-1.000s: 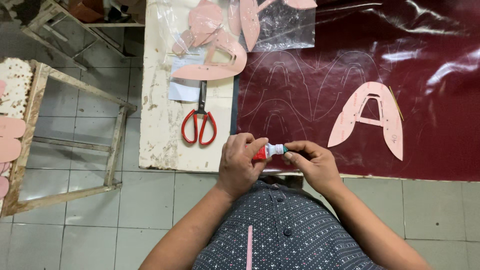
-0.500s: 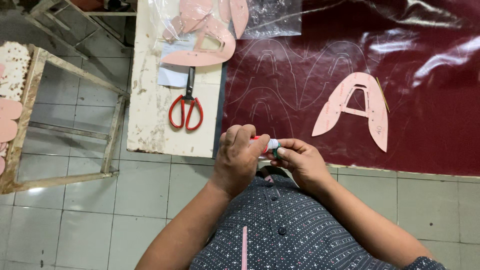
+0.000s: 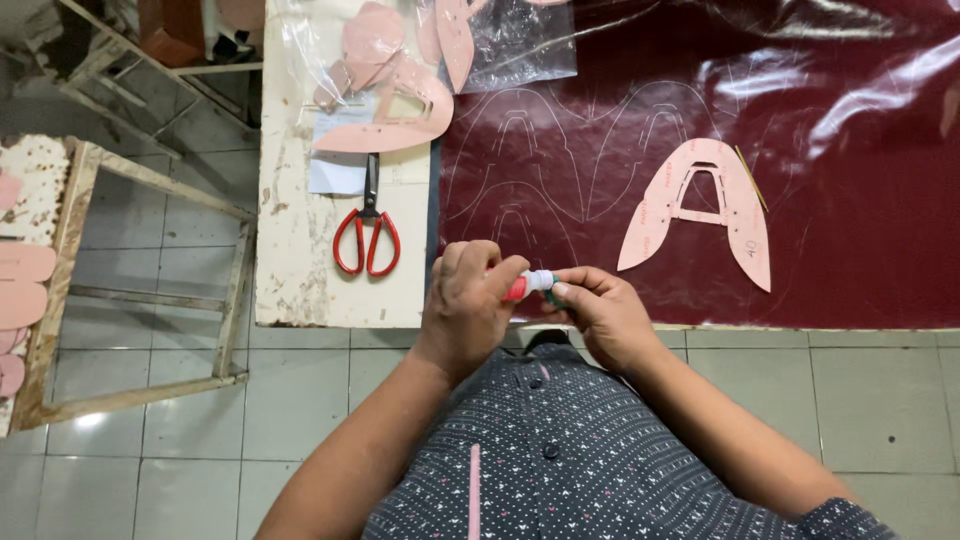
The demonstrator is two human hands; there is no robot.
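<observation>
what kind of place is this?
Likely a small shoe-making or leather-cutting workshop: dark red sheet material marked with traced outlines, a pink cardboard pattern piece lying on it, and red-handled scissors on the worn white table.

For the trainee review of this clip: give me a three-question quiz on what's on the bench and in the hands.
1. True or false: the red-handled scissors lie on the dark red sheet.
2. What do both hands hold? A) small pen-like tube B) scissors C) pink pattern
3. The loose pink pattern lies to which side of the hands?

Key: 1 false, they lie on the white board. 2 A, tube between left hand and right hand. 3 right.
</observation>
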